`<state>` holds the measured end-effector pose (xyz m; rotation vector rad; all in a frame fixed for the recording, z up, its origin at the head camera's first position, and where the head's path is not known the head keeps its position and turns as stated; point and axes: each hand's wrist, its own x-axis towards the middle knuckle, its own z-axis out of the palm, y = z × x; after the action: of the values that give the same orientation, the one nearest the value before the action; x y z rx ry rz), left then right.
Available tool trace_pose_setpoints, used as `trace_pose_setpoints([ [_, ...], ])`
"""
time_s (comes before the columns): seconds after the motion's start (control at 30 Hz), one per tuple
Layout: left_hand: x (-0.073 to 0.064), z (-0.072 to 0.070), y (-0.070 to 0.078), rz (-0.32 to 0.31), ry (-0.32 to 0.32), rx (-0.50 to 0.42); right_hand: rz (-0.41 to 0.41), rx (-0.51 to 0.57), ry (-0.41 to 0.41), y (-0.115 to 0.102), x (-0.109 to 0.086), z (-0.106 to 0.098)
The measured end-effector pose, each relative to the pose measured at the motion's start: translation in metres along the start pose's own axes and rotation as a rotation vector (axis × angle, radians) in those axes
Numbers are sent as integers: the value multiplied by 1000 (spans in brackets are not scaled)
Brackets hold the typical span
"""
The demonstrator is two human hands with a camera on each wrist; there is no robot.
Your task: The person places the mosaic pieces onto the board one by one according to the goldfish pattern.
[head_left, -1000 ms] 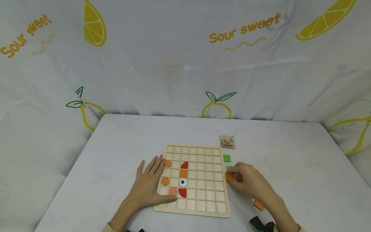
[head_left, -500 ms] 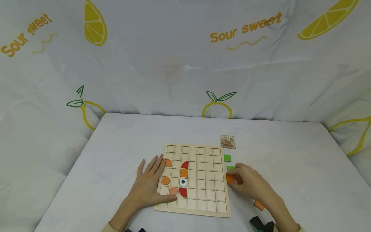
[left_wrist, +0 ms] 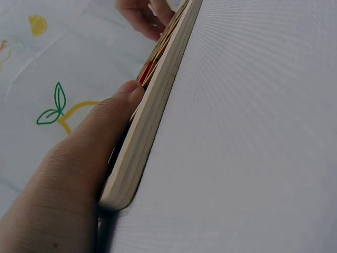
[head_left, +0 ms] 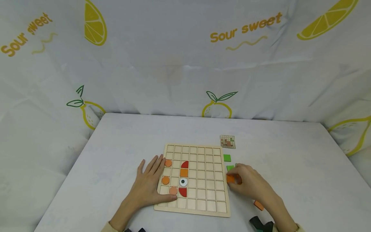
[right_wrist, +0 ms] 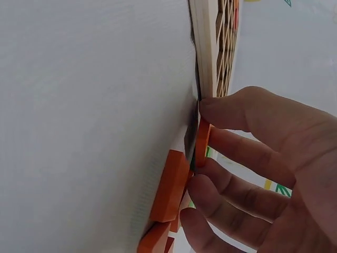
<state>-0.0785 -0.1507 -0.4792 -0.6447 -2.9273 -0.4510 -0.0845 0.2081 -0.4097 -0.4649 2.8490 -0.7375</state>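
Note:
A wooden grid board [head_left: 204, 195] lies on the table with several tiles in its squares: orange discs [head_left: 165, 180], red quarter-circles [head_left: 183, 192], an orange square [head_left: 184, 173] and a white eye disc [head_left: 183, 182]. My left hand [head_left: 145, 190] rests spread along the board's left edge, its thumb [left_wrist: 124, 97] over the near corner. Beside the board's right edge, my right hand [head_left: 250, 182] pinches an orange square tile [right_wrist: 202, 142] between thumb and fingers, low against the table. In the right wrist view more orange blocks [right_wrist: 171, 184] lie just below those fingers.
Two green square tiles [head_left: 227, 158] lie right of the board. A small pattern card [head_left: 228, 141] is behind them. Another orange block [head_left: 259, 205] lies under my right forearm, near a black object [head_left: 261, 224]. A lemon-print cloth [head_left: 185, 64] hangs behind the table.
My right fingers have shifted slightly around the orange tile, which stays beside the board's right edge. My left hand and the tiles on the board have kept their places.

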Motion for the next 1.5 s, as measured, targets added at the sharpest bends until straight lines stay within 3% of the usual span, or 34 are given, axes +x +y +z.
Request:
trace_pose_setpoints([
  [0.8, -1, -1, 0, -6, -2, -3, -61, 22, 65, -23, 9, -2],
  [1.07, -1, 0, 0, -6, 0, -6, -51, 39, 40, -36, 16, 4],
  [1.5, 0, 1, 0, -6, 1, 2, -122, 54, 61, -52, 27, 20],
])
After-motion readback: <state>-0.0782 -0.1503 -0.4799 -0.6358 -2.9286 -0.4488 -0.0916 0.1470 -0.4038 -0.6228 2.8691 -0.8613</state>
